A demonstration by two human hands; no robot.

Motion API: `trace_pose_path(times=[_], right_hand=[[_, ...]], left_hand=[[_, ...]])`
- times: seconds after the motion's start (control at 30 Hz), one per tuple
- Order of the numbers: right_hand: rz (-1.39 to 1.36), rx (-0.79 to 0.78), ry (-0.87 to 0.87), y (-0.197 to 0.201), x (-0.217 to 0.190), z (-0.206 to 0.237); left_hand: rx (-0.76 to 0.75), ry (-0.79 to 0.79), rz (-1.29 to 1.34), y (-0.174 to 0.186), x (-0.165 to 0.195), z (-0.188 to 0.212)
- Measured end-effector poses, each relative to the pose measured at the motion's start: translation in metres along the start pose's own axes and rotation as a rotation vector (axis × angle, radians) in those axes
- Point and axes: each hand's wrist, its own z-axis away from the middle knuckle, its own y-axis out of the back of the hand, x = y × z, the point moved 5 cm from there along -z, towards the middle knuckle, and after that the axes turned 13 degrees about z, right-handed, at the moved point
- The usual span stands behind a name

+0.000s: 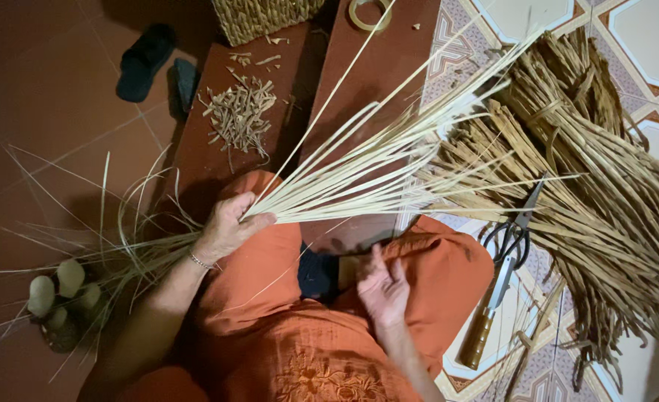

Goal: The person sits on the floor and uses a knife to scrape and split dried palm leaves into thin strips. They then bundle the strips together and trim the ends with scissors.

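Observation:
My left hand (229,227) grips the base of a bundle of long pale straw strips (374,160), which fan out up and to the right over my orange-clad lap (270,298). A thin bracelet circles that wrist. My right hand (383,289) rests on my right thigh with fingers apart, holding nothing; a single thin strip passes close by it.
A big heap of dried brown reeds (590,171) lies on the patterned floor at right. Black scissors (514,231) and a wooden-handled knife (487,316) lie beside my knee. Cut scraps (238,112), a woven basket (262,16), a tape roll (369,13), sandals (147,61) and loose strips (121,246) surround me.

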Motion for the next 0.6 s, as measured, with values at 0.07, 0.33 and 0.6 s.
trace_pose_path(times=[0.07, 0.33, 0.6], right_hand=[[-0.021, 0.085, 0.228, 0.013, -0.037, -0.001], [-0.004, -0.038, 0.654, -0.019, -0.201, -0.012], [0.268, 0.13, 0.498, 0.009, -0.142, -0.025]], left_hand=[[0.001, -0.048, -0.005, -0.002, 0.003, 0.0], [0.011, -0.036, -0.011, -0.001, 0.006, 0.001], [0.003, 0.017, 0.052, 0.0, -0.005, -0.002]])
